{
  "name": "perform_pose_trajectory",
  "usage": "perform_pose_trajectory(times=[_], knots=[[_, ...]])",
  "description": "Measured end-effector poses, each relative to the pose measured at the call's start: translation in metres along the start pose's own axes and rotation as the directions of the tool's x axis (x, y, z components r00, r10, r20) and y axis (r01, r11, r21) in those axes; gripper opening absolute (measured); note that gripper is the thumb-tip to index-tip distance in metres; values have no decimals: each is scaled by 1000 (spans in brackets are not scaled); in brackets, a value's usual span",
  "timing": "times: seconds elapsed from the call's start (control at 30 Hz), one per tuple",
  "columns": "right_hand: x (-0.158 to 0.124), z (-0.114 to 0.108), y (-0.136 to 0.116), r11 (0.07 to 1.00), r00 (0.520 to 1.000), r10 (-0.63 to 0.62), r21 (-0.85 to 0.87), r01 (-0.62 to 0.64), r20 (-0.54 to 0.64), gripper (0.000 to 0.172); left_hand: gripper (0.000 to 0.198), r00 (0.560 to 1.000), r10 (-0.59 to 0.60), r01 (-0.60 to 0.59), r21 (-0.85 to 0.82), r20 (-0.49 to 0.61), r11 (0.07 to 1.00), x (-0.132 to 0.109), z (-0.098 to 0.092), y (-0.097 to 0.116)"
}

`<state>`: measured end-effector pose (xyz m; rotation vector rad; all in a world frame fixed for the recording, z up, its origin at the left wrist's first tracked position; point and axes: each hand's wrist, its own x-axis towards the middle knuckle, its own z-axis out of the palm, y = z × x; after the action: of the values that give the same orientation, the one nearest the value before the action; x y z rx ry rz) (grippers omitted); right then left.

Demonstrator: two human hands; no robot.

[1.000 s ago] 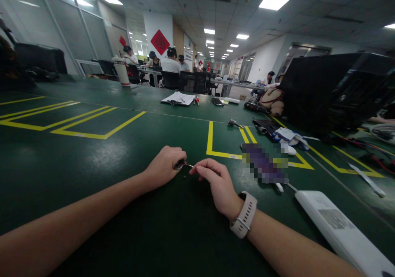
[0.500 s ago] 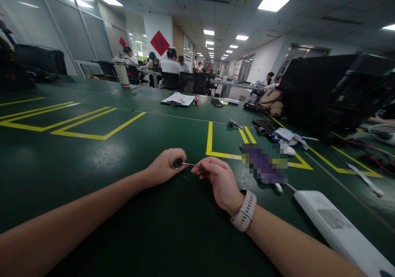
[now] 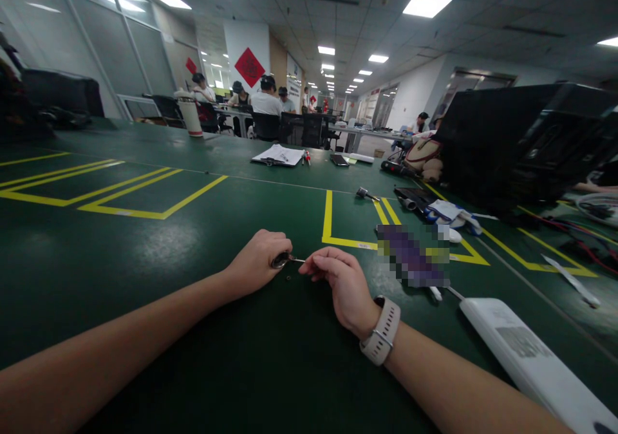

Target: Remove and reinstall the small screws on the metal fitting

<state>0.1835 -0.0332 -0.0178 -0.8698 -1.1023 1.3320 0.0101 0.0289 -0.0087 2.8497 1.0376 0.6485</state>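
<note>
My left hand (image 3: 261, 261) is closed round a hollow, round metal part (image 3: 280, 261) with a shiny rim and a dark inside. Its open end is tilted toward my right hand (image 3: 338, 283), whose thumb and fingers pinch a thin metal rod (image 3: 299, 261). The rod's far end reaches the mouth of the round part; whether it touches inside is hidden. On the green table just below the rod lies a tiny dark ring-like piece (image 3: 288, 278). A pale watch strap circles my right wrist.
A metal part with a round head and stem (image 3: 367, 194) lies ahead on the right. Nearby are a blurred-out phone-like object (image 3: 412, 257), a white power strip (image 3: 521, 344) and blue-white gloves (image 3: 454, 214). A clipboard (image 3: 279, 155) and a cup (image 3: 192, 117) stand farther back.
My left hand has turned the round metal part, so its open face shows narrower and points more to the right. My right hand has barely moved.
</note>
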Motion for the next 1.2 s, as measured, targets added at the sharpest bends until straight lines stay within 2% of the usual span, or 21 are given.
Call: perform_pose_trajectory(times=[0.2,0.4,0.63,0.93,1.2], knots=[[-2,2,0,1000,1000,-15,-21,15,-15,14,14,1000,-7,7,-34,-10,999,1,1,-1],[-4,3,-1,973,996,-84,-212,91,41,15,11,994,-100,99,-44,-38,994,1,5,-5],[-1,2,1,1000,1000,-6,-16,6,-19,13,12,995,-96,96,6,-27,995,1,2,0],[-1,2,-2,998,999,-23,53,25,-45,15,12,998,-62,62,57,4,996,1,1,1],[-2,0,0,998,994,-60,3,60,-93,15,14,999,-53,52,59,1,997,1,2,0]])
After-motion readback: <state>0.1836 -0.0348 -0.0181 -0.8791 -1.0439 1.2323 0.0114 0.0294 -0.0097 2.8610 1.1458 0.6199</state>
